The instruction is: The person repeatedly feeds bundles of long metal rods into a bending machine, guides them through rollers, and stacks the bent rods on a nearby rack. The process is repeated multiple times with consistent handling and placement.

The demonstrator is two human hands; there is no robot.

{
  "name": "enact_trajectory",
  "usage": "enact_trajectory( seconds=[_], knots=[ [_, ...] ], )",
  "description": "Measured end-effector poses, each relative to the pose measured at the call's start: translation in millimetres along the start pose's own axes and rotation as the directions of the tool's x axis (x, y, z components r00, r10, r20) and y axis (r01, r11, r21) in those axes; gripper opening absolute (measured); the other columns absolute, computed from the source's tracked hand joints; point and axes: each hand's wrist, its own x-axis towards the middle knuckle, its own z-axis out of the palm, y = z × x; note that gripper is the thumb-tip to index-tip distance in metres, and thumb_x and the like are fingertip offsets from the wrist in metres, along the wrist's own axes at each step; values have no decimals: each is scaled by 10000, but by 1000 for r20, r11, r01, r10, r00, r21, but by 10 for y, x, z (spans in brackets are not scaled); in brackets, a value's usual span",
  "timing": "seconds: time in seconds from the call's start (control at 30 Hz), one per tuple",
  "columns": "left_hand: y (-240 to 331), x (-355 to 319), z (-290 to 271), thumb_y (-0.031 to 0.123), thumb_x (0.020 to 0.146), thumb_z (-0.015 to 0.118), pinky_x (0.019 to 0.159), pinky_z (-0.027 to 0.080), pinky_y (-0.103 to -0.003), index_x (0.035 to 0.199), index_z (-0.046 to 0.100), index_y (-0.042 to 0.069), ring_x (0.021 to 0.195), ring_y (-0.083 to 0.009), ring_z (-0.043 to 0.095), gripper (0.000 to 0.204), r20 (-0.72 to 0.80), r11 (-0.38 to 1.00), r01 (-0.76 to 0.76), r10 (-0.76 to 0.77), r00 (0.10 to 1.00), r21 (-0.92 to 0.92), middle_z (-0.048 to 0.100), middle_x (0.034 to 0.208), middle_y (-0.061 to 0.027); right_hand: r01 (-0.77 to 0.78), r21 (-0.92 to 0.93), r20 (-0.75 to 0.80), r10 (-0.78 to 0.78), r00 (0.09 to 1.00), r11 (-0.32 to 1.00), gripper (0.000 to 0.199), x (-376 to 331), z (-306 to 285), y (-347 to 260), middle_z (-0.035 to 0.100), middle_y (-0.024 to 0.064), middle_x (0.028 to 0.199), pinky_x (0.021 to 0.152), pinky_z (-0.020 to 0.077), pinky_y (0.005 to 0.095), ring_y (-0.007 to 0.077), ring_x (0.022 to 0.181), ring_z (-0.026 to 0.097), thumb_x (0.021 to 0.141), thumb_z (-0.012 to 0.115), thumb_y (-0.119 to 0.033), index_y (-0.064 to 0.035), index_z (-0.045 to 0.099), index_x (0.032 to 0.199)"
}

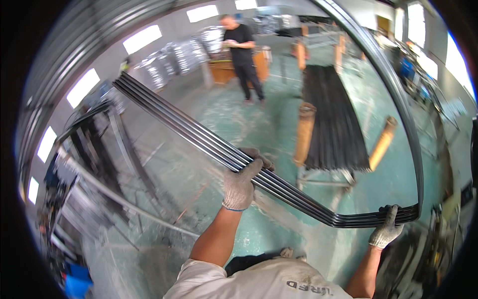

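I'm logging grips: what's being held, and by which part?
A bundle of bent black bars: the left hand grips its left length partway along, the right hand the short section between two bends.

On my pale grey, dirt-smudged cloth shirt (244, 285) at six o'clock, I see a short row of dark, bold block capitals (307, 288), set toward five o'clock near my view's bottom.

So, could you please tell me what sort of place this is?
Most likely a factory workshop, judging by the held bundle of glossy black bent bars, the long dark strips laid side by side in a broad row, and the silvery, apparently wrapped stacks in the background.
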Motion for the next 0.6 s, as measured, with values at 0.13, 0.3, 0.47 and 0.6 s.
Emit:
enact_trajectory(
  seconds=[0.13,0.3,0.47,0.6],
  knots=[
    [560,70,-694,-80,948,637,813,654,-507,1184,654,-10,892,-366,765,247,-234,993,-120,115,965,-4,732,947,-191,-84,-6,180,84,980,996,271,-175,1219,10,720,87,1006,775,607,352,176,843,701,1119,722,-196,47,666,1224],
    [1265,338,-1685,5,973,661,890,656,-565,1209,643,-35,868,-387,768,240,-346,951,-309,300,889,30,738,919,-216,44,-33,380,-28,925,998,258,-502,2633,-3,749,51,1027,833,572,316,135,896,689,1101,753,-192,24,730,1240],
    [2081,663,-2827,153,996,711,1034,576,-515,1045,703,-26,947,-346,744,186,-371,893,-449,422,827,14,746,901,-176,350,-15,576,-278,768,937,236,-1304,4378,-1024,773,184,1048,898,575,415,278,951,736,1042,699,-173,3,730,1197],
    [2726,860,-3645,155,998,669,1100,531,-513,898,679,-28,946,-339,677,209,-404,839,-532,451,796,-113,704,898,-154,540,-65,733,-327,596,839,268,-1933,5615,-1993,776,233,1049,911,595,474,401,990,760,1023,641,-260,-49,736,1159]
  ],
)
